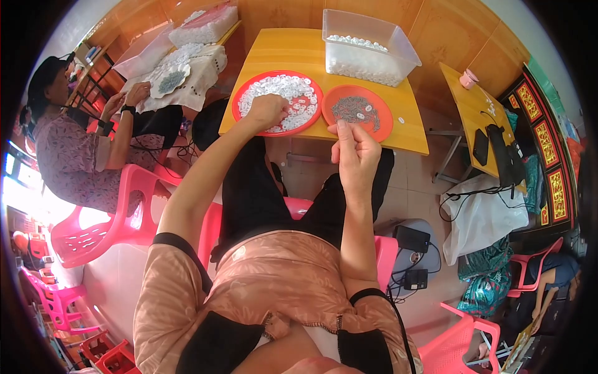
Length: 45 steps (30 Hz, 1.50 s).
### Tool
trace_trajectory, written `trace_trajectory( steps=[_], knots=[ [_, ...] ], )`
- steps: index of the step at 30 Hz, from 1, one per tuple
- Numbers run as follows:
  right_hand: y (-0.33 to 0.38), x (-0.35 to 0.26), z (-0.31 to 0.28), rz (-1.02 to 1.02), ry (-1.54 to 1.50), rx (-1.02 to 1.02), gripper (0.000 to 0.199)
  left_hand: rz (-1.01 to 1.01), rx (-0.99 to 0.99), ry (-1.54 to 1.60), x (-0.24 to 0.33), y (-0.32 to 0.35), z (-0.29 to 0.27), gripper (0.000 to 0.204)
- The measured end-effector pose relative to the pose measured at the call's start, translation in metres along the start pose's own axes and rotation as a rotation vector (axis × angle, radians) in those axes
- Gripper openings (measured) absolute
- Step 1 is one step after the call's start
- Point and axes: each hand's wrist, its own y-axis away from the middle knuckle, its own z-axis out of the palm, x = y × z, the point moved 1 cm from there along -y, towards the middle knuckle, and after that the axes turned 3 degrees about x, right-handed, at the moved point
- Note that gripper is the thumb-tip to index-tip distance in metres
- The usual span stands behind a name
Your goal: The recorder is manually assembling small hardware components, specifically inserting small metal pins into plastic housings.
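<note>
My left hand (266,112) is closed, with its knuckles up, over a round red tray (237,111) heaped with small white oval pieces (274,85), each with slots or holes. Its fingertips are down among the pieces, and whatever they grip is hidden. Just in front of an orange-red round plate (387,129), my right hand (358,153) is raised with thumb and fingers pinched together. Anything in that pinch is too small to make out. Small grey metal-looking parts (355,107) lie spread on the plate, with a couple of white pieces among them.
A clear plastic bin (367,59) of white pieces stands at the back of the yellow table (274,50). On the left, a person (93,137) works at another table. A yellow side table (473,112) is at right. Pink chairs (128,212) and cables (405,274) surround me.
</note>
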Motion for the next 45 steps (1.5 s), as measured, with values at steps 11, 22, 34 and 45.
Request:
trace_trajectory(
  steps=[11, 22, 34, 45],
  knots=[
    [-0.005, 0.026, 0.005, 0.036, 0.032, -0.002, 0.023, -0.162, -0.068, 0.542, 0.006, 0.011, -0.005, 0.024],
    [0.008, 0.038, 0.036, -0.296, 0.29, -0.291, 0.014, -0.546, -0.577, 1.818, 0.037, 0.1, -0.042, 0.017],
    [-0.005, 0.041, 0.019, -0.126, 0.219, -0.103, 0.011, -0.28, 0.023, 1.014, 0.016, 0.037, -0.012, 0.014],
    [-0.012, 0.04, 0.005, -0.046, 0.09, -0.026, 0.011, 0.16, 0.077, -0.004, 0.001, -0.005, 0.001, 0.013]
  ],
)
